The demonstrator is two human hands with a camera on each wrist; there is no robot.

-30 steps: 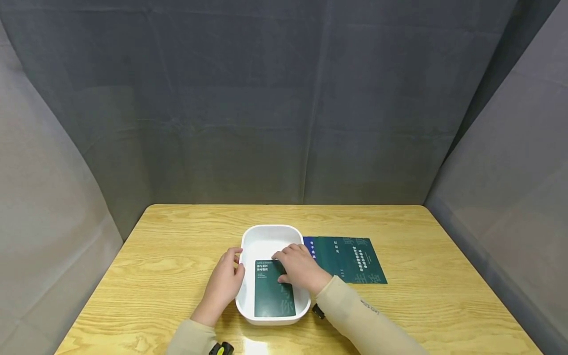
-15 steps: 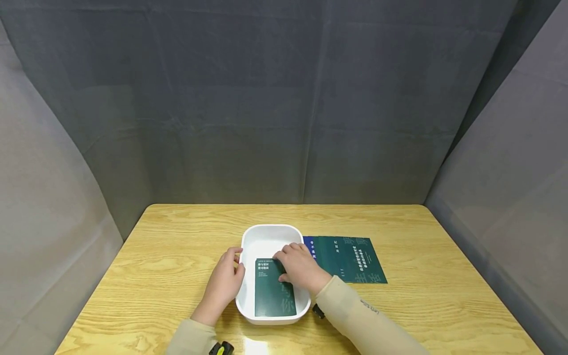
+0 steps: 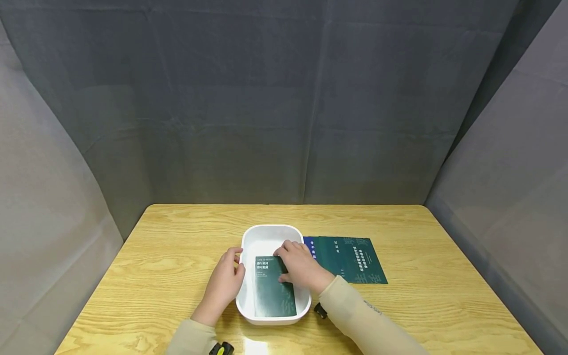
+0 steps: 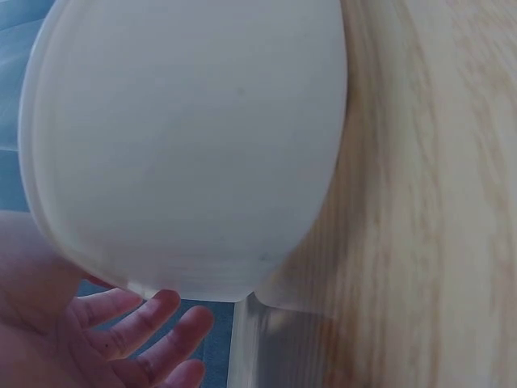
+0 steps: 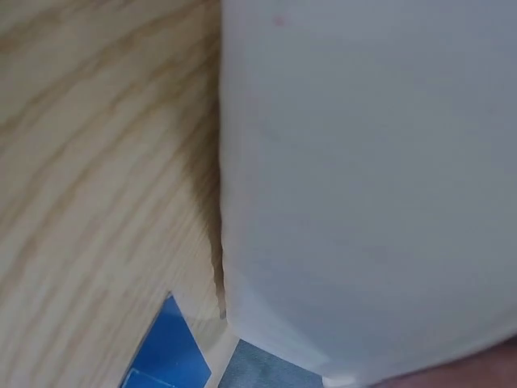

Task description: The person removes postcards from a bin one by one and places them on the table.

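Note:
A white tub (image 3: pixel 270 228) stands on the wooden table (image 3: pixel 168 256). Inside it lies a dark green booklet (image 3: pixel 271 293) with white print. My right hand (image 3: pixel 290 259) lies on the booklet's far right corner, fingers curled over its far edge and thumb on the cover. My left hand (image 3: pixel 231 268) rests against the tub's left wall, thumb by the rim. Most of the left wrist view is the tub's wall (image 4: pixel 186 145), with loosely spread fingers (image 4: pixel 149 335) below it. In the right wrist view the tub's wall (image 5: pixel 371 178) fills the right side.
A second green booklet (image 3: pixel 355 259) with a blue edge lies flat on the table just right of the tub; its blue corner (image 5: pixel 166 360) shows in the right wrist view. Grey cloth (image 3: pixel 284 98) walls the table on three sides.
The green booklet has slid a little toward the tub's far end, and my right hand has moved with it. My left hand has stayed at the tub's wall.

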